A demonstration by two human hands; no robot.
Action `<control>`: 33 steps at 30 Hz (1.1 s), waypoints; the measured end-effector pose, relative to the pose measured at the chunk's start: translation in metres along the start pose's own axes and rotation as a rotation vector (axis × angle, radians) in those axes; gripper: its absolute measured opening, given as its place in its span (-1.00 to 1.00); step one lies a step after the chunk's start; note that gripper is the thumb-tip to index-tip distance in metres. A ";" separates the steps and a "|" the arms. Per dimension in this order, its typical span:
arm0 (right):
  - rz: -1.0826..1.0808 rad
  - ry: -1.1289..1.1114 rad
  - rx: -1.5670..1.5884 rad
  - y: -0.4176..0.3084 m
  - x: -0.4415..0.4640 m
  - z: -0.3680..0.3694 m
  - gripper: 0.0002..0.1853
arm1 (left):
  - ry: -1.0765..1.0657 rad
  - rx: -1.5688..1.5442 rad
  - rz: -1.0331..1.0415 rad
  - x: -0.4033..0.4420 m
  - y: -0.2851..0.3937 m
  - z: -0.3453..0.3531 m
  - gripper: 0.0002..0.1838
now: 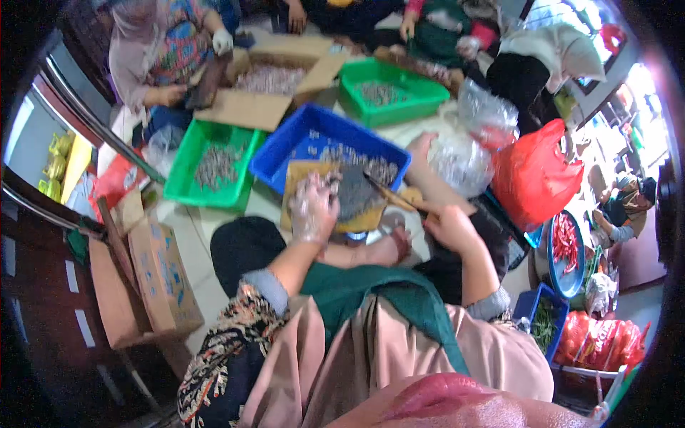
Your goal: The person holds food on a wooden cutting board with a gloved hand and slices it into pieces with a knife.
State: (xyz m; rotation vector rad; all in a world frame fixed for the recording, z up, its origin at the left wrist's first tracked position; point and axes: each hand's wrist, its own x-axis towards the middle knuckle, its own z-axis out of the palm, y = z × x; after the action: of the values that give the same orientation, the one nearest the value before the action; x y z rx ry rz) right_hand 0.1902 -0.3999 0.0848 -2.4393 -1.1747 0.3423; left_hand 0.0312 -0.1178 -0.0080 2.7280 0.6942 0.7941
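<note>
A wooden board (361,222) with a dark grey middle rests against the near side of a blue tray (267,153). On the board's left part lies my left hand (314,207), in a clear plastic glove, its fingers curled; anything small in them cannot be made out. My right hand (448,227) grips the wooden handle of a knife (396,197), whose dark blade points up and left over the board's right edge. Small pale pieces (357,160) are scattered in the blue tray beyond the board.
Green trays (246,167) with small pieces flank the blue tray, and an open cardboard box (260,107) stands behind. Several people sit around. At right are a red plastic bag (535,171), a bowl of red chillies (566,246) and clear bags (460,160); at left, a carton (164,274).
</note>
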 end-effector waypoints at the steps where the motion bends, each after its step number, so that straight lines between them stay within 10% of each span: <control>1: 0.038 0.007 -0.028 -0.001 0.002 -0.001 -0.52 | -0.015 -0.025 0.000 -0.001 0.001 -0.003 -0.68; 9: -0.022 0.237 0.241 0.001 0.001 0.011 -0.49 | -0.081 0.018 -0.042 0.002 0.010 -0.005 -0.67; 16: 0.361 -0.009 0.588 0.064 0.002 0.056 -0.66 | -0.098 -0.027 -0.004 -0.004 0.007 0.003 -0.85; 33: 0.368 -0.078 0.862 0.083 0.009 0.086 -0.76 | -0.187 -0.112 0.019 0.012 0.041 -0.023 -0.77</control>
State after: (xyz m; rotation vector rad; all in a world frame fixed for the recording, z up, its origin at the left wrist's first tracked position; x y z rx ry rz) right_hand 0.2192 -0.4171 -0.0298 -1.8434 -0.4265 0.8519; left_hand 0.0426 -0.1455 0.0298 2.6665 0.5670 0.5546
